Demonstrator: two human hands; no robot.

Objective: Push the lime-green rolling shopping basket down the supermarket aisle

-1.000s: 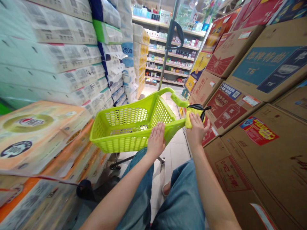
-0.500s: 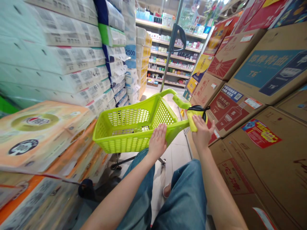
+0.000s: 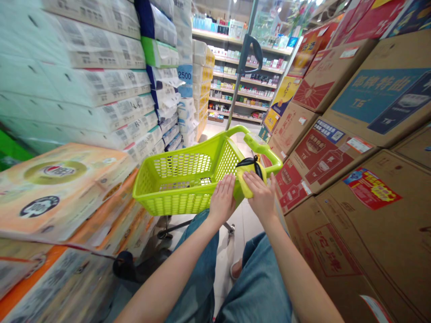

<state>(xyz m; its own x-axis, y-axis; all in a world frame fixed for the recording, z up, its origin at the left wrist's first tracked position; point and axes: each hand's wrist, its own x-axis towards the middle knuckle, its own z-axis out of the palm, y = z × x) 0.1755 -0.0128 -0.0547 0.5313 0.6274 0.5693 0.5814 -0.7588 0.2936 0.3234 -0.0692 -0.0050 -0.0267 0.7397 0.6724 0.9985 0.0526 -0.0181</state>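
My left hand [image 3: 222, 199] lies flat on the near rim of a lime-green plastic shopping basket [image 3: 171, 204], its fingers spread. The basket sits on a wheeled trolley frame, with a green handle bar [image 3: 264, 147] curving along its right side. My right hand [image 3: 261, 195] closes over a yellow fabric pouch [image 3: 245, 181] tied with a black cord [image 3: 251, 163], just beside my left hand. The pouch rests against the basket's near right corner. Part of it is hidden under my fingers. A tall grey trolley pole [image 3: 239, 89] with a looped grip rises from the far end.
Stacked, plastic-wrapped tissue packs [image 3: 101, 76] form a wall along the left. Printed cardboard cartons [image 3: 377, 103] wall the right side. A tiled floor [image 3: 247, 215] runs between them towards shelves of bottled goods [image 3: 244, 76]. My denim-covered legs show below.
My right hand has moved left with the yellow pouch, from the right handle bar to the basket's near corner beside my left hand. The view has drifted slightly forward.
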